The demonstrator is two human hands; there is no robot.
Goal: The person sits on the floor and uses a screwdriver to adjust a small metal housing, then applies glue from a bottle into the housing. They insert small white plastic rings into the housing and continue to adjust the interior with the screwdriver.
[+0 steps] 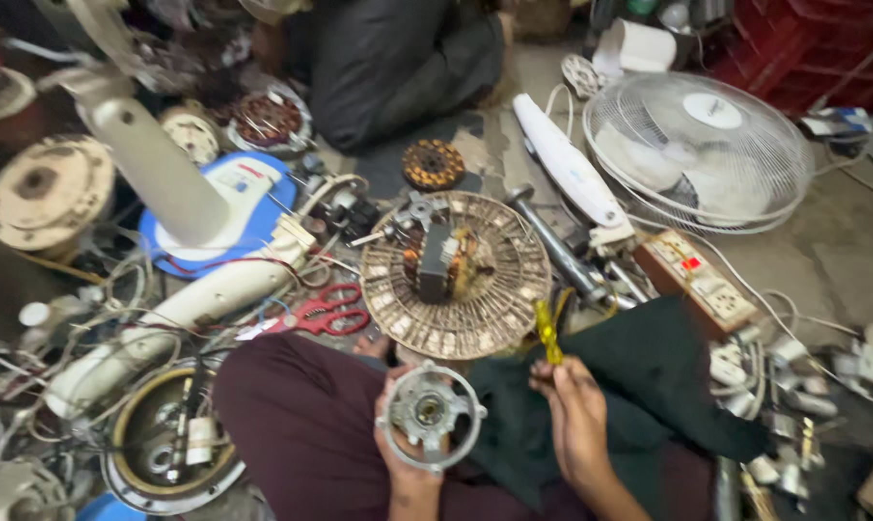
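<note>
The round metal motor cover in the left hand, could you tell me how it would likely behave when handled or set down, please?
The round metal motor cover looks like cast metal, so probably stiff and fairly heavy for its size. Its open ring and spokes give the left hand fingers good purchase, so slipping seems unlikely. Being circular, it might roll if set on edge; flat, it should stay put.

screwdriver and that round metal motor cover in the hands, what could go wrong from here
The left hand holds the round metal motor cover in the air over the lap; the yellow-handled screwdriver in the right hand could slip off it and jab the palm. A dropped screw would likely vanish among the tangled wires on the floor. The grimy fan guard with motor sits close by the knees and could be knocked.
</note>
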